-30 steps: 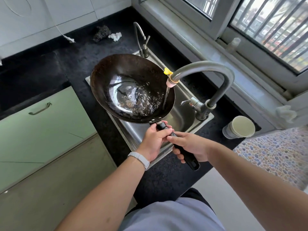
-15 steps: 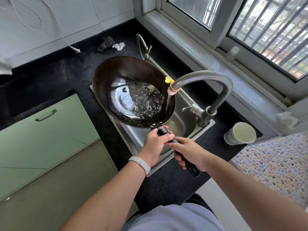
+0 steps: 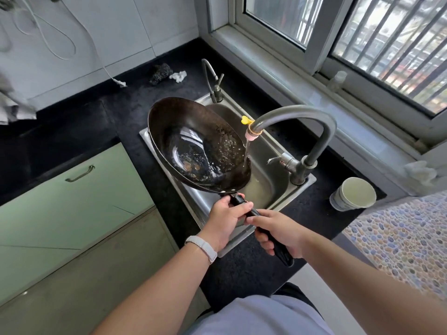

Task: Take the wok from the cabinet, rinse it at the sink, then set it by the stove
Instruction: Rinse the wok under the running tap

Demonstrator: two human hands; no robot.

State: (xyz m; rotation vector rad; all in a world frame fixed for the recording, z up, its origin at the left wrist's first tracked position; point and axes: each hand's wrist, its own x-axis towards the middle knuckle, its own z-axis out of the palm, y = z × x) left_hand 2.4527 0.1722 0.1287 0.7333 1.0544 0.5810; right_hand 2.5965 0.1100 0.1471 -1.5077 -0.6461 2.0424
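Note:
A dark round wok [image 3: 193, 143] hangs tilted over the steel sink [image 3: 271, 187], its right rim lowered toward the basin. Its inside is wet and shiny. My left hand [image 3: 226, 220] grips the black handle [image 3: 280, 250] close to the pan. My right hand [image 3: 280, 233] grips the same handle farther back, near its end. Water runs from the grey curved faucet [image 3: 302, 119], past the wok's right rim into the basin.
Black countertop [image 3: 244, 269] surrounds the sink. A small second tap [image 3: 214, 81] stands behind the basin. A dark scrubber [image 3: 159, 72] and white rag [image 3: 178, 76] lie at the back. Stacked cups [image 3: 353, 197] stand right of the faucet. Green drawers [image 3: 72, 189] are on the left.
The wok has tipped to the right, so the pooled water has poured out into the sink. Both hands keep their hold on the handle. The camera view has shifted slightly.

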